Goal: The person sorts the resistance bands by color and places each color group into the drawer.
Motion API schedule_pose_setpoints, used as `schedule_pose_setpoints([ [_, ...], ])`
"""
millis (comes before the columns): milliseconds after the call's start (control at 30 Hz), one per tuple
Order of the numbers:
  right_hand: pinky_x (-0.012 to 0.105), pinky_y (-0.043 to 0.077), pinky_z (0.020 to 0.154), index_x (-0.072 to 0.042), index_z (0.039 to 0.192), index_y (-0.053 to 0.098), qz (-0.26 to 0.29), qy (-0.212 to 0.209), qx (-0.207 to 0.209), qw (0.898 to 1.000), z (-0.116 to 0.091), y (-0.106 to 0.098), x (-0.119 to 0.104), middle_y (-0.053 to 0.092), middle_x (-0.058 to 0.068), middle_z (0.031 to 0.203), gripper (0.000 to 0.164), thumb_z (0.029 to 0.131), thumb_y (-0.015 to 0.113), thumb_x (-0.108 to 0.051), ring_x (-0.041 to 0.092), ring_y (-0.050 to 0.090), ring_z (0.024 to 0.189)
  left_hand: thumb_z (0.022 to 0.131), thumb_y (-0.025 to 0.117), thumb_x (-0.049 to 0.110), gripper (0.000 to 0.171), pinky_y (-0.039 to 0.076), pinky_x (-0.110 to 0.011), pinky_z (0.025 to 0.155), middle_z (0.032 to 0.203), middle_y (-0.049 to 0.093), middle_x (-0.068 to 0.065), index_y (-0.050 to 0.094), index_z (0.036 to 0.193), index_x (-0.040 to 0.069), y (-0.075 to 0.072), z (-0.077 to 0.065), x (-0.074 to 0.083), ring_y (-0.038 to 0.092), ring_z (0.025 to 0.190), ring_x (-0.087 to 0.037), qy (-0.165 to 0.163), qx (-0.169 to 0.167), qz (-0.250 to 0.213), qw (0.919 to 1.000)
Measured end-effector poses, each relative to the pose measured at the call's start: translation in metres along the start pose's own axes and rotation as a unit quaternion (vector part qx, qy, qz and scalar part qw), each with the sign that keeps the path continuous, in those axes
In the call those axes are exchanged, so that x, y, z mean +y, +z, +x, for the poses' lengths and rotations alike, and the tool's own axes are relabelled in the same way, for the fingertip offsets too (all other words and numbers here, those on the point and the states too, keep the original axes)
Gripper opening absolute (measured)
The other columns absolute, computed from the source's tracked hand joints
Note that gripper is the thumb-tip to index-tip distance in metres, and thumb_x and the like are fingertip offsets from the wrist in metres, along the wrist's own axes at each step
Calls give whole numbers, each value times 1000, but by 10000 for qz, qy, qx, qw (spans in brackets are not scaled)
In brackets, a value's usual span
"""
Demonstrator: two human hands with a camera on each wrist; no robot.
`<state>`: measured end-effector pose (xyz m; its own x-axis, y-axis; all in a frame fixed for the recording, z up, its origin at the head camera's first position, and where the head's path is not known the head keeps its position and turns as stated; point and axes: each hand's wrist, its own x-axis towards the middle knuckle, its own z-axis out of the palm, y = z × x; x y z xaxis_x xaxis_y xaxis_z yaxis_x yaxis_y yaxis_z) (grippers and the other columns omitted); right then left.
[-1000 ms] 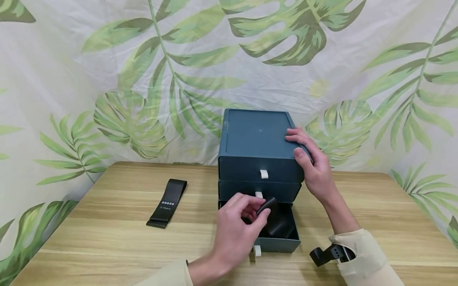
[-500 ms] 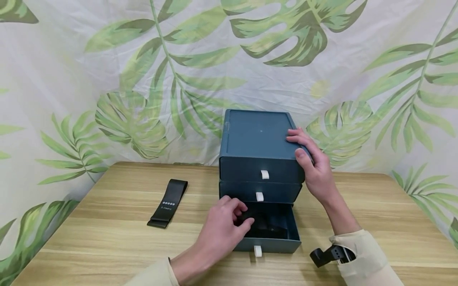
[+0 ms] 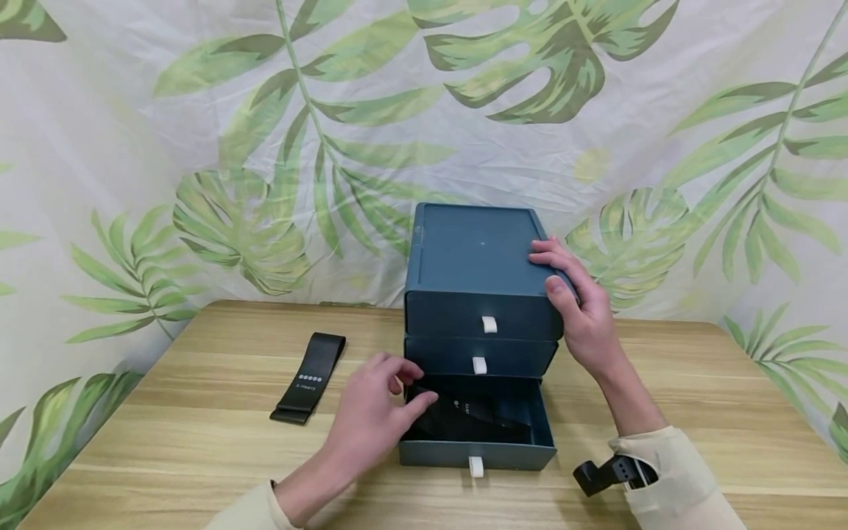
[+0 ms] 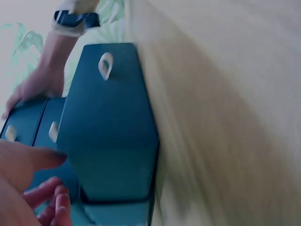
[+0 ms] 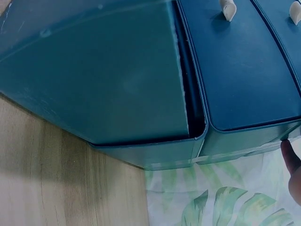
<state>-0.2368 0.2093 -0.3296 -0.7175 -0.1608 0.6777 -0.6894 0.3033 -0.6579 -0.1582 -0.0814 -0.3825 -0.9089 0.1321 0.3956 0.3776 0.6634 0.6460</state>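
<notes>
In the head view a dark blue drawer unit (image 3: 482, 246) stands on the table, its bottom drawer (image 3: 480, 454) pulled out. Inside that drawer lies a black resistance band (image 3: 477, 421) with pale lettering. My left hand (image 3: 371, 408) hovers at the drawer's left edge, thumb and index finger bent but apart; whether they touch the band is unclear. The left wrist view likewise has a gap between thumb and fingers. With my right hand (image 3: 583, 313) I grip the unit's top right edge, fingers on top. A second black band (image 3: 310, 377) lies flat at the left.
The two upper drawers are closed, each with a white pull tab (image 3: 489, 324). A wood-grain table (image 3: 199, 442) surrounds the unit. Behind it hangs a leaf-print cloth (image 3: 371, 147). A black wrist device (image 3: 616, 471) sits at my right cuff.
My left hand pinched the black band over the drawer a second ago, then let go and moved left. The band now lies down in the drawer. My right hand stays in place.
</notes>
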Motion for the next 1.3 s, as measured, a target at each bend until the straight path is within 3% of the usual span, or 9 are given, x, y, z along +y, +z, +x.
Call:
schedule_pose_setpoints([
  [233, 30, 22, 133, -4, 139, 65, -15, 17, 4, 10000, 1, 1, -1, 53, 8, 160, 35, 111, 46, -12, 20, 26, 164, 87, 90, 23, 19, 52, -23, 68, 96, 75, 1, 78, 101, 18, -39, 22, -29, 63, 78, -8, 380, 11, -445, 9983],
  [367, 28, 21, 132, -4, 140, 65, -46, 47, -34, 10000, 0, 0, 0, 52, 8, 161, 35, 111, 47, -13, 25, 25, 165, 94, 83, 27, 21, 54, -26, 71, 104, 76, -4, 78, 111, 16, -67, 42, -55, 66, 85, -14, 51, -226, -654, 9976],
  [533, 23, 22, 130, -4, 141, 64, -123, 127, -34, 9998, -5, -6, 3, 52, 7, 161, 35, 112, 47, -14, 25, 25, 165, 100, 76, 37, 31, 56, -30, 76, 115, 76, -10, 77, 123, 16, -89, 66, -88, 69, 102, -23, -558, -569, -491, 9956],
  [733, 23, 22, 130, -1, 140, 63, -79, 38, -59, 9999, -7, -6, 4, 52, 9, 161, 35, 111, 47, -12, 30, 24, 165, 102, 72, 36, 32, 52, -33, 82, 131, 74, -13, 78, 127, 16, -94, 77, -120, 67, 116, -31, -1053, -880, -193, 9903],
  [900, 24, 21, 131, -1, 140, 63, -19, 20, -67, 10000, -5, -4, 3, 52, 9, 161, 35, 111, 47, -13, 28, 25, 165, 103, 70, 29, 33, 56, -38, 84, 140, 69, -20, 77, 130, 11, -89, 77, -140, 70, 116, -36, -1198, -1122, 252, 9861],
  [1100, 24, 22, 131, -2, 141, 63, -4, 43, -80, 10000, -3, -2, 2, 52, 9, 161, 35, 112, 47, -14, 21, 25, 165, 100, 74, 22, 33, 59, -45, 88, 141, 68, -23, 76, 129, 7, -87, 73, -154, 72, 115, -42, -1339, -1271, 262, 9825],
  [1300, 24, 22, 131, -4, 141, 64, -49, 51, -88, 9999, 0, -2, 2, 52, 9, 162, 35, 112, 47, -14, 21, 25, 165, 96, 78, 20, 32, 57, -40, 87, 137, 70, -25, 77, 126, 8, -85, 72, -160, 73, 113, -40, -1397, -1366, 391, 9799],
])
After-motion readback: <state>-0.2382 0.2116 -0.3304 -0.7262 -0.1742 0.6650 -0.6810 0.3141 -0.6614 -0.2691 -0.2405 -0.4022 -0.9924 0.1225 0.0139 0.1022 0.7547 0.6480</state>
